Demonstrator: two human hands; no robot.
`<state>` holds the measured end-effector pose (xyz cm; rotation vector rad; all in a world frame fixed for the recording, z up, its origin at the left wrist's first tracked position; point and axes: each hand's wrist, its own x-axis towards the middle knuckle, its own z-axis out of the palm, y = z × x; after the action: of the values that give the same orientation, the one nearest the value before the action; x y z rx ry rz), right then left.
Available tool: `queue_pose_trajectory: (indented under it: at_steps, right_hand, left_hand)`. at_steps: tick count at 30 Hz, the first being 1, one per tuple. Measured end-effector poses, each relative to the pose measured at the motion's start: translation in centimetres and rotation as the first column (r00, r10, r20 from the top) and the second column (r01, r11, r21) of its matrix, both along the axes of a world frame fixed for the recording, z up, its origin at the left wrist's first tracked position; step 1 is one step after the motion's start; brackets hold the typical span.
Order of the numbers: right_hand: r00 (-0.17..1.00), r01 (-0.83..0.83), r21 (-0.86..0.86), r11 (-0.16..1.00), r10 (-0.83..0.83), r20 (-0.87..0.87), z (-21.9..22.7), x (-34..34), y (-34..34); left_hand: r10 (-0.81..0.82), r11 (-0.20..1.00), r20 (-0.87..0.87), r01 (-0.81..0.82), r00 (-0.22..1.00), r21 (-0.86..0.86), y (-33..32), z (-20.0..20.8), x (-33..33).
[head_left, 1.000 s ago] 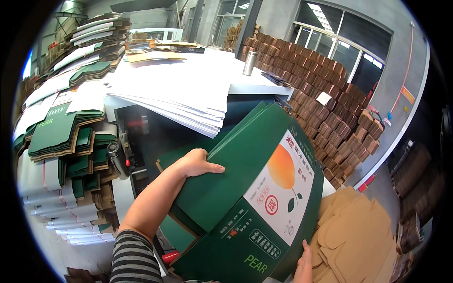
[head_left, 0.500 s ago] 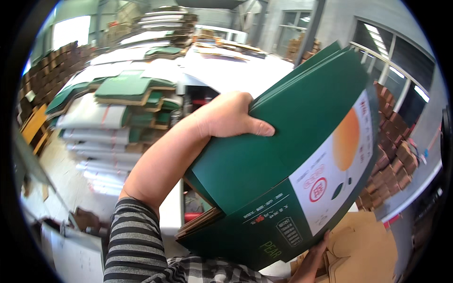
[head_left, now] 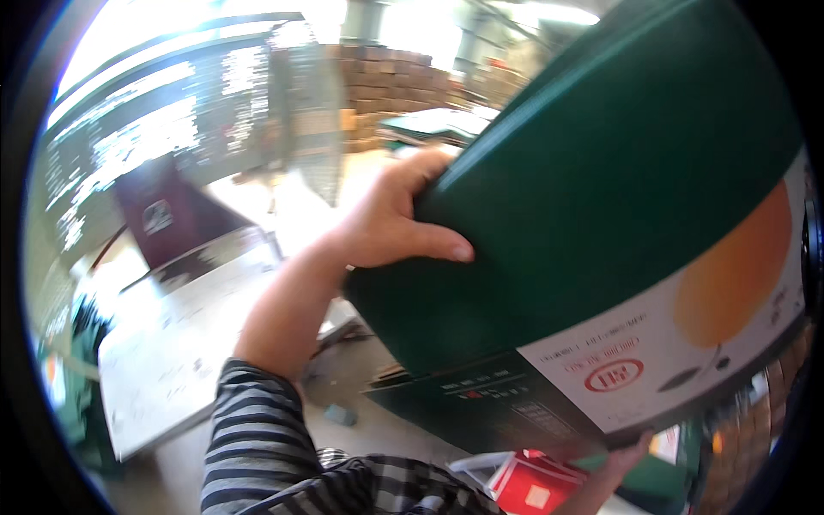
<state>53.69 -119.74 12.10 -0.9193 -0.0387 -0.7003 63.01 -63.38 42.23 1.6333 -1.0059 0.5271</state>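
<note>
Between my hands is a thick stack of green printed cardboard sheets (head_left: 549,223), tilted, with an orange pear picture on a white band. My left hand (head_left: 399,215) clasps its upper left edge; the thumb lies on the front face and the fingers go behind. At the lower right edge, my right hand (head_left: 631,459) supports the stack from below, its fingers partly hidden under it. The stack fills much of the right side and covers what lies behind it.
A white worktable (head_left: 180,343) stands to the left, with a dark maroon panel (head_left: 159,210) upright behind it. Brown cardboard stacks (head_left: 386,86) rise at the back. Red printed pieces (head_left: 536,485) lie low near my right forearm. A small grey-blue object (head_left: 341,415) is on the floor.
My view has swung from the piled sheets and pallets to a worktable. Both hands still hold the green stack, which now appears larger and farther right.
</note>
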Motion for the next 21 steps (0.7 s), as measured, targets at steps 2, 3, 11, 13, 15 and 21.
queue_pose_trajectory:
  at_steps: [2,3,11,13,15,21]
  right_hand:
    - [0.958,-0.273,-0.094,0.957,0.279,0.065,6.8,-2.0,-3.6]
    - [0.961,-0.260,-0.140,0.955,0.270,0.058,8.0,-2.5,-5.0]
    - [0.968,-0.233,-0.512,0.827,0.248,-0.039,29.5,-11.7,-5.2]
    - [0.980,-0.186,-0.521,0.833,0.194,-0.039,31.1,-15.8,-0.1]
    - [0.951,-0.283,-0.494,0.822,0.307,-0.034,31.1,-15.5,7.4]
    - [0.674,-0.737,-0.383,0.557,0.647,-0.357,24.7,-3.8,29.1]
  left_hand:
    - [0.151,0.987,-0.014,-0.151,0.988,-0.058,0.3,0.2,-6.6]
    - [0.181,0.977,-0.111,-0.191,0.977,-0.092,-0.4,0.8,-10.3]
    - [0.337,0.799,-0.453,-0.505,0.826,-0.327,3.1,2.9,-36.3]
    - [0.392,0.704,-0.553,-0.627,0.735,-0.335,6.2,0.2,-43.8]
    - [0.473,0.569,-0.614,-0.751,0.632,-0.334,9.5,-1.6,-51.6]
    - [0.612,0.273,-0.699,-0.928,0.370,-0.252,15.7,-9.7,-54.4]
